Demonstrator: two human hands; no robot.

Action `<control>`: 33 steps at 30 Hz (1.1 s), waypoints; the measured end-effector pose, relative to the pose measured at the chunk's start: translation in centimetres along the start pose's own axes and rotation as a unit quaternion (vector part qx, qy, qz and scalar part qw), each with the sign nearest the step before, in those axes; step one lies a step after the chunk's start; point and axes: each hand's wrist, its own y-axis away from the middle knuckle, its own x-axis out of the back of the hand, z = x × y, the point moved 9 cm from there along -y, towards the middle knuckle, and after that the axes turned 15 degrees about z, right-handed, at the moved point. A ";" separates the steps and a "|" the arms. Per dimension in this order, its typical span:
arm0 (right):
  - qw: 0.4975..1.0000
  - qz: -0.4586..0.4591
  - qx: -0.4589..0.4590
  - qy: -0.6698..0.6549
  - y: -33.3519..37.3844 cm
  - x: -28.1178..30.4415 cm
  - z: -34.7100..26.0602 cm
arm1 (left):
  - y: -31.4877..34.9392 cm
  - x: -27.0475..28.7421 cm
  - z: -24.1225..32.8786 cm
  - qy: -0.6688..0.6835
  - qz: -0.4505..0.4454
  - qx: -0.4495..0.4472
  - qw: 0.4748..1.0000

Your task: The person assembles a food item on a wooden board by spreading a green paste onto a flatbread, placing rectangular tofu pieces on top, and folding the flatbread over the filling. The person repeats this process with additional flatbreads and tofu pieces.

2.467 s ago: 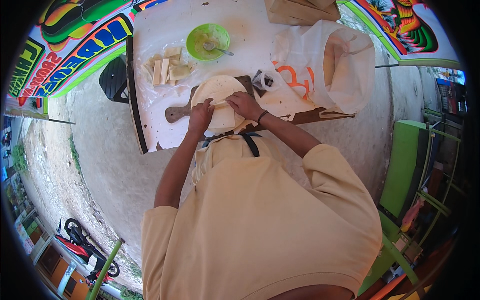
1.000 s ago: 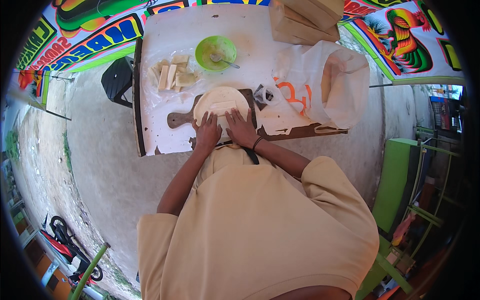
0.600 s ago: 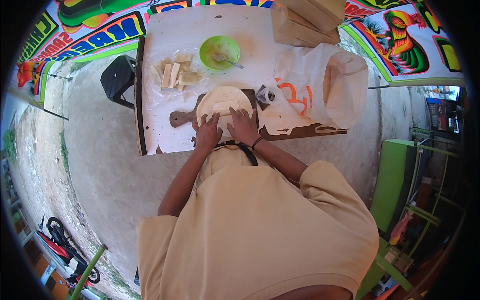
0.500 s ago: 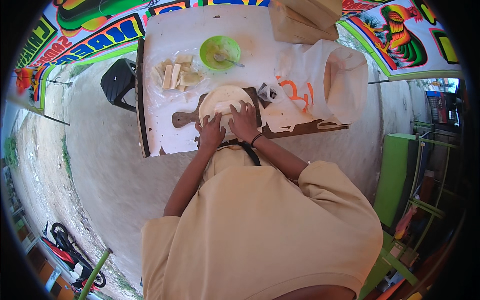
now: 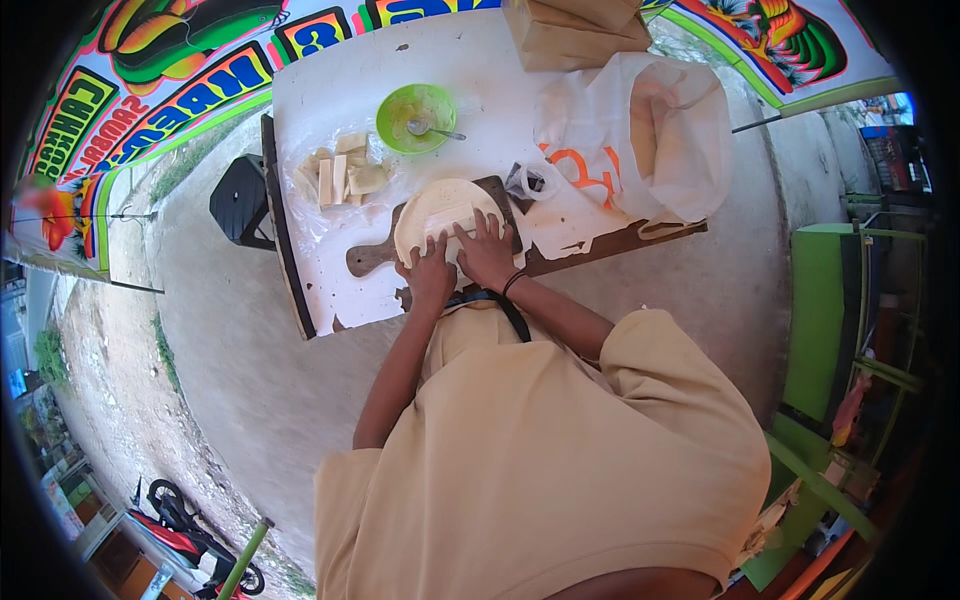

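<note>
While touching the round wrapper (image 5: pixel 440 196) on the wooden board (image 5: pixel 378 258), rest left hand (image 5: pixel 432 270) and right hand (image 5: pixel 487 258) with fingers spread along a pale strip (image 5: pixel 450 215). Beyond the board, see a green bowl (image 5: pixel 391 124) and pale slabs (image 5: pixel 342 178); right of the board, a white bag (image 5: pixel 640 145).

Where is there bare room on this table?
The white tabletop lies mostly bare between the light-green round bowl and the far edge, and between bowl and white plastic bag. Crowded: the near middle, where left hand and right hand touch a pale round sheet on a brown wooden paddle-shaped board.
</note>
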 end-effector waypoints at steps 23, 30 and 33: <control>0.983 0.092 -0.076 -0.138 -1.6 0.8 4.6 | -1.0 0.0 -1.7 0.029 0.031 0.046 0.998; 0.924 0.208 -0.105 -0.302 -2.8 2.1 8.0 | -1.0 0.7 -1.3 0.044 0.051 0.036 0.997; 0.946 0.063 -0.170 -0.268 -3.1 0.8 7.7 | -0.7 0.6 -1.4 0.040 0.052 0.040 0.997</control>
